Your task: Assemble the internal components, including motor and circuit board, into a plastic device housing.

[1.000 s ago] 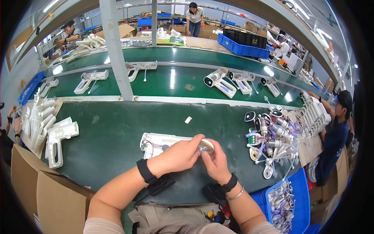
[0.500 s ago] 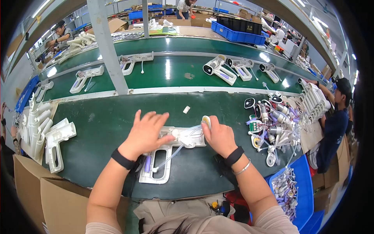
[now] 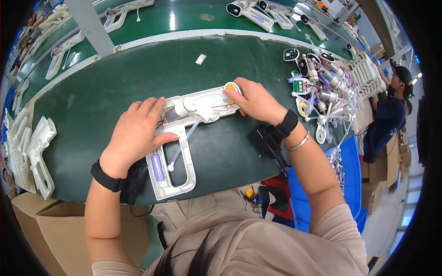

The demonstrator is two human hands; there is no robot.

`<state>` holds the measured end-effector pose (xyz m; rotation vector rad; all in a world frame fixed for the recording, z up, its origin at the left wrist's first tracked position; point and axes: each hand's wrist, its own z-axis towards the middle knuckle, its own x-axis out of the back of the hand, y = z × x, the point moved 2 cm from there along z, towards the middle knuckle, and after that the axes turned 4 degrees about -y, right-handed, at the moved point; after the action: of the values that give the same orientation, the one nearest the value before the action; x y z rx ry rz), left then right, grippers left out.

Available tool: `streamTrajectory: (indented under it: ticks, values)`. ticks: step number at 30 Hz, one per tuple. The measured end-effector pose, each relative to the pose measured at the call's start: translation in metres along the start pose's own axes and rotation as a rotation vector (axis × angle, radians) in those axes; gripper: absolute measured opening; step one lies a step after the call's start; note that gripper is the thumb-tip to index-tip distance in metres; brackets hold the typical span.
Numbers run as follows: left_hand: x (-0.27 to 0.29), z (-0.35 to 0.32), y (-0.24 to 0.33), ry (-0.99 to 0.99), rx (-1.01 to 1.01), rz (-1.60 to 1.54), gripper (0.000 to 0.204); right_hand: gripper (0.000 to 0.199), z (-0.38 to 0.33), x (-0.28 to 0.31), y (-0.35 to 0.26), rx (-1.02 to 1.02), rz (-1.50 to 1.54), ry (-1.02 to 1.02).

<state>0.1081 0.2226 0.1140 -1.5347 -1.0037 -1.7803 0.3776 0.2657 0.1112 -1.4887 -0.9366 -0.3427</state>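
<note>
A white gun-shaped plastic housing half (image 3: 188,171) lies open side up in front of me, slightly tilted. Inside it are a silver motor with a white gearbox (image 3: 178,110), a purple cylindrical battery (image 3: 158,168), thin wires and a clear tube (image 3: 188,134) ending in a small white ball by the handle. My left hand (image 3: 133,131) grips the housing's left end, thumb across the top of the handle. At the right end, my right hand (image 3: 258,100) pinches a white oval end cap (image 3: 231,87) with a yellow disc, fingers wrapped behind it.
Right of me lies a heap of motor assemblies (image 3: 324,83), above a blue bin (image 3: 352,170) of parts. White housing halves (image 3: 41,156) are stacked at left, near a cardboard box (image 3: 87,234). Beyond the table, a green conveyor (image 3: 189,18) carries similar units. A co-worker (image 3: 391,110) stands at right.
My left hand, spread over the housing before, has moved to its left end and closed on it, uncovering the motor. The housing has turned slightly. The view has tilted downward.
</note>
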Motion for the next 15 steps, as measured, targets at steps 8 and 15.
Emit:
streamTrajectory:
  ticks: [8, 15]
  values:
    - [0.003, -0.005, 0.010, -0.018, 0.026, -0.033, 0.076, 0.033, -0.020, -0.027, -0.003, 0.045, -0.383, 0.213]
    - [0.001, -0.006, 0.011, -0.019, 0.012, -0.040, 0.075, 0.035, -0.010, -0.020, 0.004, -0.034, -0.392, 0.089]
